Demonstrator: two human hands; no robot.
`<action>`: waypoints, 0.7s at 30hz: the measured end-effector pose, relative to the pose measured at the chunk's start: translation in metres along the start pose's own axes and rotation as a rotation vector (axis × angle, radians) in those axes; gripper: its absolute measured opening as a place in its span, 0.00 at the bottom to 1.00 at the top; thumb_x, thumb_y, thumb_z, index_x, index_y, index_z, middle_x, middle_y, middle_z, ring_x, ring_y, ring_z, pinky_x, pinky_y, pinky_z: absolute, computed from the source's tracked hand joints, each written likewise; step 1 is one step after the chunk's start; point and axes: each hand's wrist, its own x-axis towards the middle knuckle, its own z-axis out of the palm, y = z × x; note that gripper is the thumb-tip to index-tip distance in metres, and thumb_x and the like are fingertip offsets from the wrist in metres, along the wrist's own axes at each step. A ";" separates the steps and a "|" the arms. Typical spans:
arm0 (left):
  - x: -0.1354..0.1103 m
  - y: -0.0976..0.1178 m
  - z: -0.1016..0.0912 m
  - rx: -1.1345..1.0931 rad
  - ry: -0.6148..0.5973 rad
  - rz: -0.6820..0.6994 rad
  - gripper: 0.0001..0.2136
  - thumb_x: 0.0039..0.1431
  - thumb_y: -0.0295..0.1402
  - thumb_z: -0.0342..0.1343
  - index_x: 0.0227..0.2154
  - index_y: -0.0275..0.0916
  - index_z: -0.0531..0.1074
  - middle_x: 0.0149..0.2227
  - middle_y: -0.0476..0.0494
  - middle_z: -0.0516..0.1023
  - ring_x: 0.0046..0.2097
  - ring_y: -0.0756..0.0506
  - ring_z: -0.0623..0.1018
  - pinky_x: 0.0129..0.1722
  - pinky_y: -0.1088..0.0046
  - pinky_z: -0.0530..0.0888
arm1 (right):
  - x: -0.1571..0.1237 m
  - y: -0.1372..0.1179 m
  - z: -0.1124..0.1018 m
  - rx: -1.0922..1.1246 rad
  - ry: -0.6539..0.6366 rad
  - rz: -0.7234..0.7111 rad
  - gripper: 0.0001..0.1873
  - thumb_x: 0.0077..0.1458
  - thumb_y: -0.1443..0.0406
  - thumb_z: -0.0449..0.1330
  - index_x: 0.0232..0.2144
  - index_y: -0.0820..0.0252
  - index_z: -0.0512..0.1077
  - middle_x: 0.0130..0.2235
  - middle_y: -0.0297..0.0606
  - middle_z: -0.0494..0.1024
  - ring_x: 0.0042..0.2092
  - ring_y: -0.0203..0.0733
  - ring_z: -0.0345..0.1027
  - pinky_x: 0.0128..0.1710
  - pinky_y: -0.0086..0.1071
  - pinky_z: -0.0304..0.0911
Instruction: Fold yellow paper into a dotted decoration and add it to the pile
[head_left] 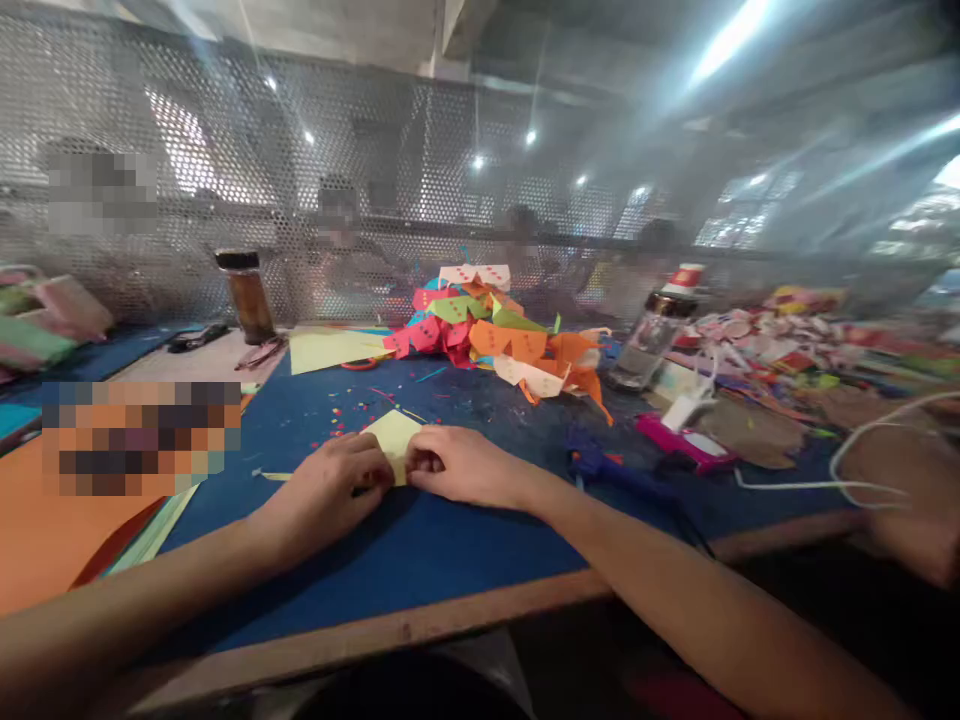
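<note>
A small pale-yellow sheet of paper (394, 432) lies on the blue tabletop (352, 580), one corner pointing away from me. My left hand (334, 485) is closed on its left edge, fingers curled. From the other side my right hand (454, 465) pinches the right edge, thumb and fingertips together. Both hands rest low on the table and cover the paper's sides and lower part. Just beyond the paper are tiny red and yellow paper scraps. A thin pale strip (274, 476) lies left of my left hand.
Folded paper figures in several colours (510, 340) are piled behind my hands. Orange sheets (45, 530) are stacked at left. A brown-filled bottle (250, 300) stands behind. To the right are a blue glue gun (622, 475), a pink device (686, 443), a clear bottle (645, 345) and another person's arm (911, 500).
</note>
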 end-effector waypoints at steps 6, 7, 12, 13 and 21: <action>0.001 -0.001 -0.005 0.040 -0.033 0.004 0.08 0.54 0.19 0.52 0.28 0.38 0.71 0.32 0.47 0.73 0.36 0.47 0.73 0.37 0.71 0.67 | -0.002 -0.002 -0.001 0.012 0.004 0.014 0.03 0.54 0.67 0.59 0.33 0.59 0.73 0.34 0.35 0.77 0.34 0.36 0.68 0.32 0.28 0.57; 0.000 -0.002 -0.006 0.040 -0.039 -0.005 0.08 0.54 0.19 0.52 0.28 0.38 0.71 0.32 0.48 0.73 0.36 0.47 0.73 0.37 0.71 0.67 | -0.002 -0.003 -0.001 0.013 0.009 0.012 0.03 0.54 0.67 0.59 0.33 0.59 0.73 0.34 0.35 0.76 0.34 0.36 0.67 0.32 0.28 0.57; 0.001 -0.006 -0.011 0.012 -0.068 -0.087 0.08 0.52 0.21 0.51 0.29 0.39 0.73 0.32 0.48 0.75 0.34 0.48 0.75 0.36 0.73 0.68 | -0.003 -0.003 -0.001 0.014 0.016 0.017 0.02 0.54 0.67 0.60 0.32 0.59 0.73 0.33 0.34 0.76 0.33 0.36 0.67 0.32 0.28 0.57; 0.001 -0.006 -0.013 0.013 -0.080 -0.112 0.08 0.52 0.21 0.51 0.29 0.39 0.73 0.32 0.48 0.75 0.34 0.47 0.75 0.36 0.73 0.68 | -0.003 -0.003 -0.001 0.016 0.015 0.020 0.02 0.54 0.67 0.60 0.33 0.59 0.73 0.33 0.34 0.76 0.33 0.36 0.67 0.32 0.28 0.57; 0.004 -0.004 -0.025 -0.030 -0.181 -0.305 0.08 0.52 0.29 0.51 0.29 0.40 0.76 0.31 0.47 0.79 0.34 0.46 0.76 0.36 0.72 0.69 | -0.003 -0.003 -0.002 0.016 0.000 0.034 0.03 0.54 0.66 0.60 0.33 0.59 0.73 0.35 0.36 0.77 0.34 0.36 0.67 0.32 0.28 0.57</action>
